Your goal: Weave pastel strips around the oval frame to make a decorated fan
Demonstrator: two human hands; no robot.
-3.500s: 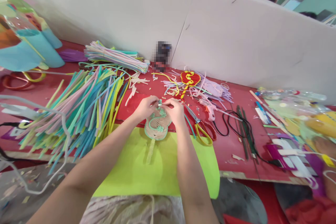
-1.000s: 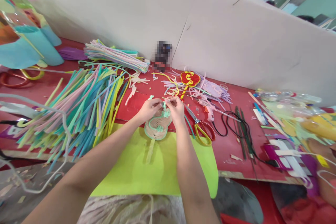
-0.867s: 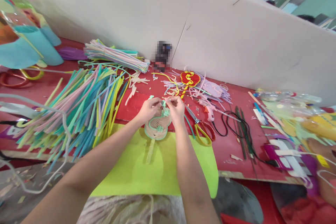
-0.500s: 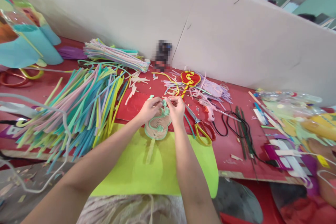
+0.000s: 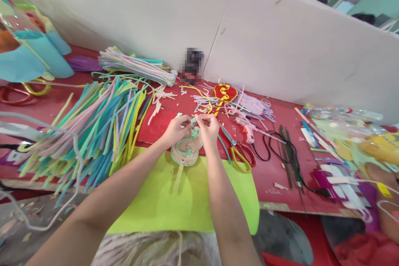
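A fan-shaped craft of beige and mint-green pipe cleaners [image 5: 186, 157] rests on a lime-green sheet [image 5: 149, 203] and the red table, its pale handle [image 5: 178, 179] towards me. My left hand [image 5: 177, 129] is at the upper left of the fan, thumb and fingers pinched. Just to its right, my right hand [image 5: 209, 129] is closed in a pinch too. Between the fingertips is a small curled mint-green pipe cleaner [image 5: 193, 122], at the top of the fan. The fingers partly cover the fan's upper part, so the exact grip is hard to see.
Pipe cleaners [image 5: 90, 129] lie heaped at left, with another bundle [image 5: 137, 66] behind. Scissors [image 5: 241, 158], a pink glue gun [image 5: 247, 131] with a black cord and a red-and-yellow fan [image 5: 225, 93] lie right of my hands. A power strip [image 5: 338, 185] is at far right.
My hands stay almost in place, with only slight finger movement around the small mint-green pipe cleaner. The fan has barely shifted.
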